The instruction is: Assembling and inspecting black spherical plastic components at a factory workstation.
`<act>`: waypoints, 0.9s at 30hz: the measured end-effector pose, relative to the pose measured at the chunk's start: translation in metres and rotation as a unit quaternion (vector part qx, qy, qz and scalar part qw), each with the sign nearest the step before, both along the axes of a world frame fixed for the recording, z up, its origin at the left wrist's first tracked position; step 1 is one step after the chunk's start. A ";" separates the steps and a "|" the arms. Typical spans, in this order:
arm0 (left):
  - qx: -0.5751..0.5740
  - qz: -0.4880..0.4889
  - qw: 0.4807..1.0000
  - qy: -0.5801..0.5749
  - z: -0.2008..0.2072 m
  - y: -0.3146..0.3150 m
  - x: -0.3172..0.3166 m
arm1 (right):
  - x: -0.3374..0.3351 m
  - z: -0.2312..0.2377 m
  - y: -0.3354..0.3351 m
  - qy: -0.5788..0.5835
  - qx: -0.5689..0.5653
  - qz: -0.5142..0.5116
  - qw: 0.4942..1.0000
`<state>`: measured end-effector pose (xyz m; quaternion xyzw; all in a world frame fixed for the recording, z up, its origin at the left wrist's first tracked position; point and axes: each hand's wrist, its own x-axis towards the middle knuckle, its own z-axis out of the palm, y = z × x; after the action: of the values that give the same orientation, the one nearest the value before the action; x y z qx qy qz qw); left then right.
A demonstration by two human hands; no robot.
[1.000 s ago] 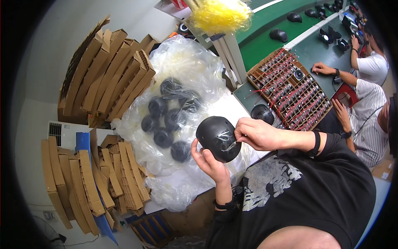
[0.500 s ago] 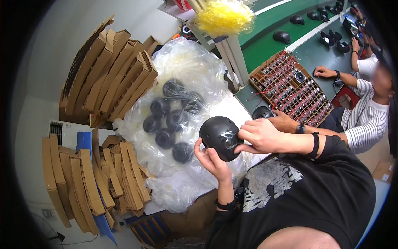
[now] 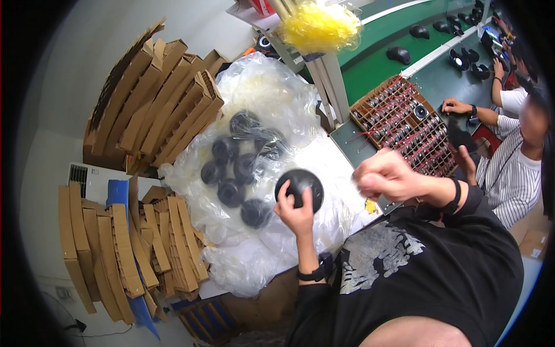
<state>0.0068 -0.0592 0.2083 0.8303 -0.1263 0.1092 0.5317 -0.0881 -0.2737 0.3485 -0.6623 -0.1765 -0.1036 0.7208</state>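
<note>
Head view: what are the hands doing?

"The left hand (image 3: 295, 214) grips a black dome (image 3: 312, 184) at the plastic's right side; the right hand (image 3: 386, 174) is curled into a fist, too blurred to tell whether anything is in it."

"And the containers?"

"Clear plastic (image 3: 260, 75) on the white bench (image 3: 321, 151) shows several dark domes (image 3: 231, 192) through it; inside or beneath, I can't tell. Farther right, a divided cardboard box (image 3: 373, 94) holds rows of red-wired parts (image 3: 399, 130)."
</note>
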 end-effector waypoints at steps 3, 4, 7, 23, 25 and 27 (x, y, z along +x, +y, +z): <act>-0.120 -0.046 0.986 0.102 -0.007 0.026 -0.007 | 0.031 0.022 -0.044 -0.196 -0.204 -0.276 0.919; -0.113 -0.081 0.985 0.105 -0.005 0.031 -0.010 | 0.041 0.032 -0.063 -0.165 -0.257 -0.345 0.888; -0.238 -0.181 0.946 0.121 0.010 0.021 -0.013 | 0.094 0.040 -0.108 -0.166 -0.334 -0.477 0.796; -0.358 -0.144 0.907 0.167 0.090 0.007 -0.044 | 0.040 -0.009 -0.030 -0.110 -0.389 -0.222 0.887; -0.341 -0.156 0.913 0.161 0.092 0.002 -0.046 | 0.011 -0.006 0.004 -0.052 -0.300 -0.102 0.947; -0.313 -0.148 0.933 0.101 0.092 -0.005 -0.050 | 0.000 -0.016 0.024 -0.033 -0.208 -0.102 0.972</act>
<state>-0.0434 -0.0638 0.3008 0.6001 -0.1526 -0.0216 0.7850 -0.0880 -0.2492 0.3324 -0.8081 -0.1495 -0.1598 0.5469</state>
